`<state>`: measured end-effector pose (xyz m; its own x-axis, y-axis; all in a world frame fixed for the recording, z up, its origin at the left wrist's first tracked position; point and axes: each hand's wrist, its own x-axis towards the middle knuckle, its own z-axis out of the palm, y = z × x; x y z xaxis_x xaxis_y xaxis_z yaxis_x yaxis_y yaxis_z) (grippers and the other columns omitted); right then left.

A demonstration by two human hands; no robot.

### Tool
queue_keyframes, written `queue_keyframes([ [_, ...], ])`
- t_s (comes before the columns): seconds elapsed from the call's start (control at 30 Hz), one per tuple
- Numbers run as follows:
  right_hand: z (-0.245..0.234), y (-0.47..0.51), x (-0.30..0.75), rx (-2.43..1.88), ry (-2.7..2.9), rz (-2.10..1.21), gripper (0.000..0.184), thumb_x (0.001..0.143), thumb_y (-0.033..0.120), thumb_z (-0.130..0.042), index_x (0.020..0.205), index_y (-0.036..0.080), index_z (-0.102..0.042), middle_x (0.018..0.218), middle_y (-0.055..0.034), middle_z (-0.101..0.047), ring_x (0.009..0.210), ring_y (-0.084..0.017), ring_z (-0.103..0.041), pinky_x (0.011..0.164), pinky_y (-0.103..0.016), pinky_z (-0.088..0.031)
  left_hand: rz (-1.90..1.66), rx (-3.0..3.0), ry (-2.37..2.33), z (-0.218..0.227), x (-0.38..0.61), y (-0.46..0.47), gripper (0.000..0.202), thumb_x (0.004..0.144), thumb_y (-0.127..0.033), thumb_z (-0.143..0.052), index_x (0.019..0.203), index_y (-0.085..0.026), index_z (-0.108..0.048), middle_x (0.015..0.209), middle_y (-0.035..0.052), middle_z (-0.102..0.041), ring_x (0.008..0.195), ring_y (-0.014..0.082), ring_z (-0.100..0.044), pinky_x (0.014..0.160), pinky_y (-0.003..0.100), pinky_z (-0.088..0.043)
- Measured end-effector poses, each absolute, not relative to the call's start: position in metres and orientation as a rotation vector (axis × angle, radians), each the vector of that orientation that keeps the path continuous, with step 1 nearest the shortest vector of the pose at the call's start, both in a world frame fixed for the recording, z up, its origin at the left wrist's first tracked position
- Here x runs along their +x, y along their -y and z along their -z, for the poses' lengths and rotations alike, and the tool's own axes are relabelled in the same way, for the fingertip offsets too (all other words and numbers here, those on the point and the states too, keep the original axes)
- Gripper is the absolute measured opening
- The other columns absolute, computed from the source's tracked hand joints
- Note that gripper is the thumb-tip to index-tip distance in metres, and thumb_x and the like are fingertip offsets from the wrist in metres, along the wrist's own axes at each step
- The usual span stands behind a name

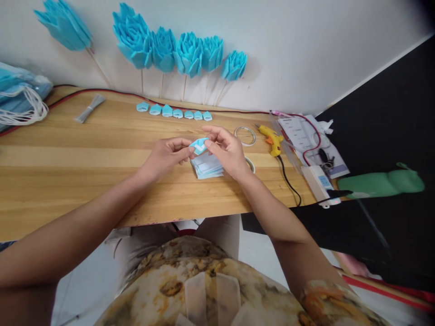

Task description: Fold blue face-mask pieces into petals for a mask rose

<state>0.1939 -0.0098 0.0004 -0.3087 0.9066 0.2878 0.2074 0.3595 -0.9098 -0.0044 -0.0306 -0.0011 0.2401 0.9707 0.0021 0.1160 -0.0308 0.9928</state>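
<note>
Between my two hands is a small folded light-blue piece (199, 146) with a white patch in its middle, held above the table. My left hand (170, 154) pinches its left end between thumb and fingers. On its right end, the thumb and fingers of my right hand (227, 148) close in a pinch. Just below the hands lies a stack of pale blue and white sheets (208, 166), partly covered by my right hand. Farther back, several small folded blue pieces (166, 111) sit in a row.
Several blue flowers on sticks (190, 54) lean against the wall. To the right are a tape roll (245, 127), a yellow glue gun (272, 139), papers (299, 131), a power strip (319, 183) and a green bottle (377, 183). A bundle of thin strips (90, 108) and white cords (25, 106) lie left.
</note>
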Motion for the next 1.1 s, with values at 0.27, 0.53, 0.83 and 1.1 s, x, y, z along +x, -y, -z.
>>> queue_keyframes([
  [0.27, 0.001, 0.008, 0.197, -0.997, 1.695, -1.035, 0.033, 0.092, 0.039, -0.062, 0.123, 0.028, -0.064, 0.090, 0.0009, -0.062, 0.078, -0.012, -0.059, 0.069, -0.027, -0.054, -0.982, 1.330, -1.125, -0.002, -0.004, 0.030, 0.021, 0.076, -0.037, -0.073, 0.075, -0.017, -0.066, 0.066, -0.0006, -0.065, 0.056, 0.0085, -0.050, 0.057, 0.023, -0.042],
  [0.53, -0.002, 0.005, 0.202, -0.917, 1.753, -1.049, 0.034, 0.095, 0.029, -0.053, 0.127, 0.028, -0.062, 0.116, -0.0026, -0.069, 0.104, -0.017, -0.065, 0.080, -0.031, -0.058, -0.964, 1.204, -0.997, 0.004, -0.006, 0.028, 0.024, 0.078, -0.039, -0.073, 0.072, -0.016, -0.066, 0.066, 0.0008, -0.065, 0.056, 0.0090, -0.053, 0.058, 0.023, -0.042],
  [0.83, -0.002, 0.006, 0.201, -0.827, 1.895, -1.002, 0.014, 0.080, 0.016, -0.061, 0.091, 0.022, -0.068, 0.120, -0.0033, -0.068, 0.112, -0.019, -0.064, 0.087, -0.033, -0.053, -0.936, 1.096, -0.959, 0.003, -0.005, 0.029, 0.029, 0.080, -0.044, -0.074, 0.077, -0.017, -0.063, 0.065, -0.0003, -0.063, 0.053, 0.0082, -0.053, 0.053, 0.021, -0.040],
  [1.1, -0.003, 0.006, 0.199, -0.845, 1.907, -0.958, 0.011, 0.083, 0.017, -0.062, 0.090, 0.023, -0.068, 0.117, -0.0037, -0.070, 0.110, -0.019, -0.065, 0.086, -0.033, -0.052, -0.848, 1.133, -0.936, 0.001, -0.006, 0.029, 0.037, 0.076, -0.049, -0.077, 0.069, -0.016, -0.062, 0.062, -0.0001, -0.061, 0.051, 0.0077, -0.051, 0.048, 0.020, -0.037],
])
